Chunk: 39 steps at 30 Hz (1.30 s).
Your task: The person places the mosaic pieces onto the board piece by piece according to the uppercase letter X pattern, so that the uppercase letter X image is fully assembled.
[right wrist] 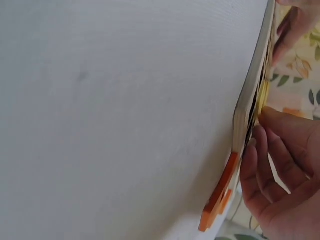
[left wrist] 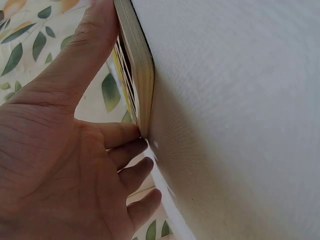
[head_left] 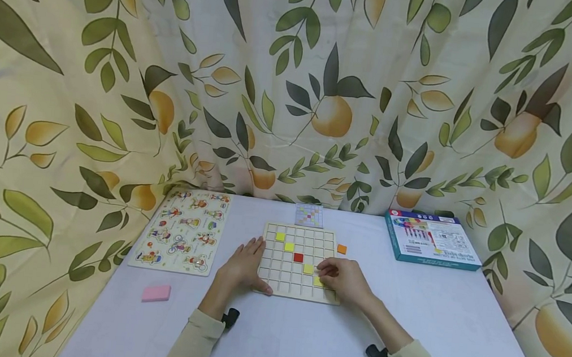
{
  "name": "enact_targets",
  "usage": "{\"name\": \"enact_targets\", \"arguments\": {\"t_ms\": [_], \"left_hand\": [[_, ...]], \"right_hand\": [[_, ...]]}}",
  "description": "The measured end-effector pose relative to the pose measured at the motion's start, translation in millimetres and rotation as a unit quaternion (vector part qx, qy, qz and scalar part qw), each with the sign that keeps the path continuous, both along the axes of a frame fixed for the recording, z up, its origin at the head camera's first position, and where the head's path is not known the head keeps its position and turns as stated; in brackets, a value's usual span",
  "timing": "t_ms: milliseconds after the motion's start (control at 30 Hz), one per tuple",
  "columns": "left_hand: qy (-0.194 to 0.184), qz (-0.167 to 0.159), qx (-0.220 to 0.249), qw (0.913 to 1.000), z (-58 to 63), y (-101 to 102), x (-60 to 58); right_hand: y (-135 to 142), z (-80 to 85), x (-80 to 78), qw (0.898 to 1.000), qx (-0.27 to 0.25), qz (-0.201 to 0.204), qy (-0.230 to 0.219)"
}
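Note:
A square wooden grid board (head_left: 277,274) lies on the white table, with a slanting row of yellow tiles (head_left: 289,247) and one red tile (head_left: 298,257) in it. My left hand (head_left: 244,265) rests along its left side, fingers extended and thumb at the near edge. In the left wrist view the fingertips (left wrist: 129,134) meet the board's corner. Over the lower right of the grid, my right hand (head_left: 345,282) has its fingers bent in a pinch at a yellow tile (right wrist: 263,95). That tile is partly covered by the hand.
An orange tile (head_left: 342,249) lies right of the board. Behind the board is a small pattern card (head_left: 309,215). A picture board (head_left: 179,231) and a pink block (head_left: 155,293) are at left, a teal box (head_left: 434,240) at right. A leaf-print curtain (head_left: 327,171) hangs behind.

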State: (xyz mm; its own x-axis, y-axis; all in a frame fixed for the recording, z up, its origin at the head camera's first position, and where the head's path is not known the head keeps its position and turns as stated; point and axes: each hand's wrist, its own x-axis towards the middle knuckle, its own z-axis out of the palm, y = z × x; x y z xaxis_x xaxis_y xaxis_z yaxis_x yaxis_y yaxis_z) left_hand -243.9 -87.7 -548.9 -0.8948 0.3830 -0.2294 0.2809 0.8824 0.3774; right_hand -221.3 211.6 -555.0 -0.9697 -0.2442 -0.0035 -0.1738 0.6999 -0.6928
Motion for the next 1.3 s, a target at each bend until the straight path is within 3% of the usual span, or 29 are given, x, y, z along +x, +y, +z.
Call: {"name": "enact_targets", "arguments": {"t_ms": [600,1067,1300], "left_hand": [[-0.002,0.005,0.004,1.0,-1.0,0,0.7],[0.0,0.003,-0.001,1.0,-3.3,-1,-0.3],[-0.003,0.001,0.004,1.0,-2.3,-1,0.2]], "right_hand": [[53,5.3,9.2,0.998,0.039,-0.054,0.007],[61,-1.8,15.8,0.999,0.042,0.0,0.028],[58,3.9,13.8,0.999,0.051,-0.012,0.003]]}}
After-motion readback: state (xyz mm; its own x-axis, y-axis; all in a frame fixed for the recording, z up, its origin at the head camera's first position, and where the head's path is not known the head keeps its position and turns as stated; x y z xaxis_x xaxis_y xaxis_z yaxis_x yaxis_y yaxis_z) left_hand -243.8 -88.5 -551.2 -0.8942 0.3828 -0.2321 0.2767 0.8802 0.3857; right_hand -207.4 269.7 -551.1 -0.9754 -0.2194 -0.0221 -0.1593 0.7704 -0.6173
